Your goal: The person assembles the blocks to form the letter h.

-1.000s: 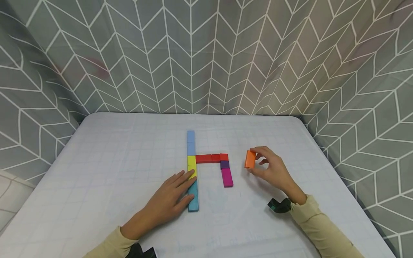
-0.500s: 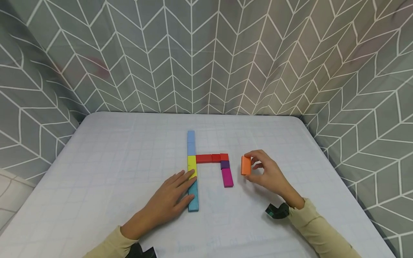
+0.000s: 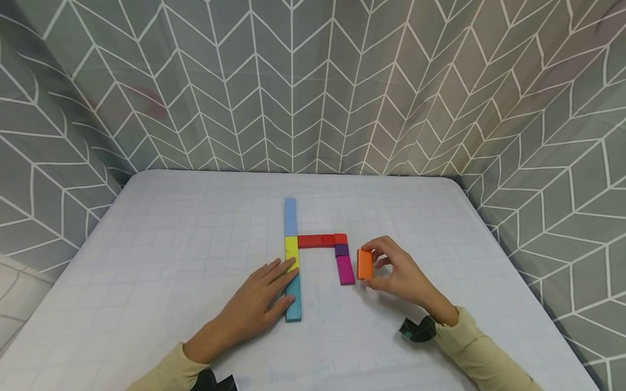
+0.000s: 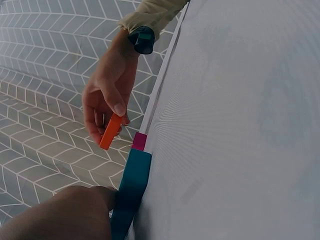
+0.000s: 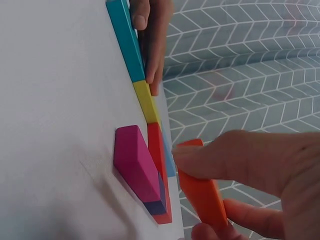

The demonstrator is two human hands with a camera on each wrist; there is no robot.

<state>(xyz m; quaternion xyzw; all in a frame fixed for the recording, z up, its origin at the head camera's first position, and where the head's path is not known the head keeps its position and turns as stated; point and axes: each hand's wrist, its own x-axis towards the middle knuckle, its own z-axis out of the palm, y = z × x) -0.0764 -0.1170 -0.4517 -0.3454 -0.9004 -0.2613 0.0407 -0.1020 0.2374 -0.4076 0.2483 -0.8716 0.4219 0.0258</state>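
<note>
My right hand (image 3: 403, 274) pinches an orange block (image 3: 364, 264) by its two ends, just right of the magenta block (image 3: 345, 270) and raised off the table. Straight fingers of my left hand (image 3: 256, 304) rest on the yellow block (image 3: 291, 247) and the teal block (image 3: 293, 304). Light blue blocks (image 3: 290, 217) continue that column upward. From the yellow block a row of red blocks (image 3: 310, 241) runs right to a corner. Below that corner sit a purple block (image 3: 341, 250) and the magenta one. In the right wrist view the orange block (image 5: 204, 197) is between thumb and fingers.
The blocks lie on a table (image 3: 195, 217) with a pale, faintly gridded cover. A grey curtain (image 3: 313, 87) with white chevron lines hangs behind the table and at its sides. Dark wrist devices (image 3: 418, 329) sit under both sleeves.
My right hand has moved left and toward me with the orange block, bringing it close to the magenta block. The left hand and the laid blocks stay put.
</note>
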